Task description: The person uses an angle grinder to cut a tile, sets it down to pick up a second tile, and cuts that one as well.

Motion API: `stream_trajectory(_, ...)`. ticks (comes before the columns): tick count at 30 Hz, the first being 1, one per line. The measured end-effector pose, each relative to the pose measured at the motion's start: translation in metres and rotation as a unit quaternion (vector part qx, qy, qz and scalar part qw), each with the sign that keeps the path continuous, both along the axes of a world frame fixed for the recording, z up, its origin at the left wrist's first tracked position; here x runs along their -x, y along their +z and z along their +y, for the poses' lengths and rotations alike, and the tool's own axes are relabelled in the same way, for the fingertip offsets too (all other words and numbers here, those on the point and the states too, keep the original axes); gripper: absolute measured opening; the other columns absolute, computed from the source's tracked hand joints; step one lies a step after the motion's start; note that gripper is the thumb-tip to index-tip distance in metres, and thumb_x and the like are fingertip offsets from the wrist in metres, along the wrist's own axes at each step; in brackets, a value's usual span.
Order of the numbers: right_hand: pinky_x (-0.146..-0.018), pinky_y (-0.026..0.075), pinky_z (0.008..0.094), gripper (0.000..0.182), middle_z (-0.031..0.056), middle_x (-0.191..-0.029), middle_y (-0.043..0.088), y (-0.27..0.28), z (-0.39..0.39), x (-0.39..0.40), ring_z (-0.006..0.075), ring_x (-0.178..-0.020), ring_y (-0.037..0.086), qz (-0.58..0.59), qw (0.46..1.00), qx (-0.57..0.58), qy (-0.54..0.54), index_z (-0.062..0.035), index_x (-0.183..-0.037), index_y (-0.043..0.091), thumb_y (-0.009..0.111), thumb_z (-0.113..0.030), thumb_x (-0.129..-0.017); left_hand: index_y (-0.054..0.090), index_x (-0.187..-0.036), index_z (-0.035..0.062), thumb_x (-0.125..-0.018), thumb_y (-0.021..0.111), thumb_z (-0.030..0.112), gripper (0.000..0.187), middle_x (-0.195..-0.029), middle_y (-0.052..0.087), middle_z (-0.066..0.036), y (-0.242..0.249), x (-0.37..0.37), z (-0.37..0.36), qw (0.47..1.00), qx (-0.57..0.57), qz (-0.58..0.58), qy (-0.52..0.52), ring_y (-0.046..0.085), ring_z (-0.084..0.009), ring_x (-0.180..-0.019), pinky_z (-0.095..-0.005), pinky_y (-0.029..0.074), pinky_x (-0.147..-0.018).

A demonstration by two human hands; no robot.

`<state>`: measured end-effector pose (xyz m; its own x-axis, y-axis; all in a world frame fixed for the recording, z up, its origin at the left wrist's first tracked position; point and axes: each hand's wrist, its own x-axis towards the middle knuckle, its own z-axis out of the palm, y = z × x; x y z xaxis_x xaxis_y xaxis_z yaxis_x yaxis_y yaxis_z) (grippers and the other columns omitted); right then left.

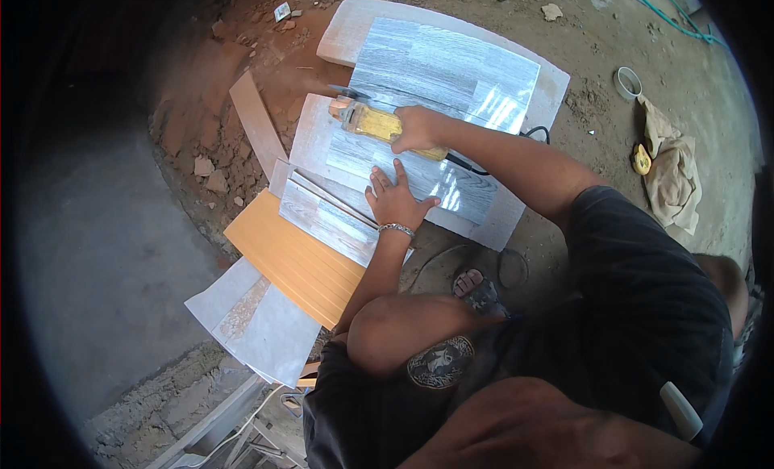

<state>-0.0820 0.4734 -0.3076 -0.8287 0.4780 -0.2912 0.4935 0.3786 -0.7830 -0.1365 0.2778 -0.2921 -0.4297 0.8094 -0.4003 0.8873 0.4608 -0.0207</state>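
Note:
My right hand (417, 129) is wrapped round the yellow body of an angle grinder (377, 123). The grinder's dark disc (347, 91) lies at the left edge of a grey wood-patterned tile (443, 62), along a dark line across it. My left hand (398, 201) rests with fingers spread on the near part of this tile. Under the tile is a pale stone slab (548, 90). A narrower grey tile piece (322, 215) lies below my left wrist, partly covered by my forearm.
An orange-brown panel (290, 255) and pale grey tile pieces (274, 340) lie nearer me at the left. A brown strip (256, 122) leans beyond them. The grinder's black cord (468, 164) runs right. A beige cloth (673, 175) and a white ring (627, 83) lie on the dirt.

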Motion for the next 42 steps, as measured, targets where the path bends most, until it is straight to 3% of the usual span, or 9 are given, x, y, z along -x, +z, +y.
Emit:
stream_trajectory(30, -0.087, 0.056, 0.0434, 0.074, 0.03, -0.106, 0.07, 0.003, -0.007, -0.039, 0.041, -0.101, 0.069, 0.008, 1.0, 0.0, -0.017, 0.0106, -0.115, 0.063, 0.078, -0.042, -0.065, 0.028, -0.161, 0.0094, -0.067, 0.08, 0.071, 0.124, -0.157, 0.025, -0.041, -0.001, -0.002, 0.002, 1.0, 0.003, 0.015, 0.005, 0.023, -0.0434, -0.153, -0.0592, 0.022, -0.116)
stream_trajectory(32, -0.092, 0.054, 0.0403, 0.083, 0.0305, -0.114, 0.068, 0.005, -0.006, -0.041, 0.0393, -0.107, 0.067, -0.015, 1.0, 0.016, -0.005, 0.0122, -0.128, 0.057, 0.079, -0.039, -0.065, 0.028, -0.161, 0.0094, -0.067, 0.08, 0.071, 0.124, -0.157, 0.025, -0.041, -0.002, -0.002, 0.001, 1.0, 0.002, 0.016, 0.004, 0.023, -0.0434, -0.153, -0.0594, 0.022, -0.116)
stream_trajectory(42, -0.09, 0.055, 0.0427, 0.08, 0.0305, -0.112, 0.068, 0.0, -0.01, -0.053, 0.0404, -0.106, 0.068, 0.003, 1.0, 0.007, -0.023, 0.0115, -0.123, 0.06, 0.078, -0.041, -0.065, 0.028, -0.161, 0.0091, -0.067, 0.08, 0.072, 0.124, -0.157, 0.026, -0.041, -0.004, -0.001, 0.0, 1.0, -0.002, 0.017, 0.0, 0.023, -0.0432, -0.153, -0.0595, 0.021, -0.116)
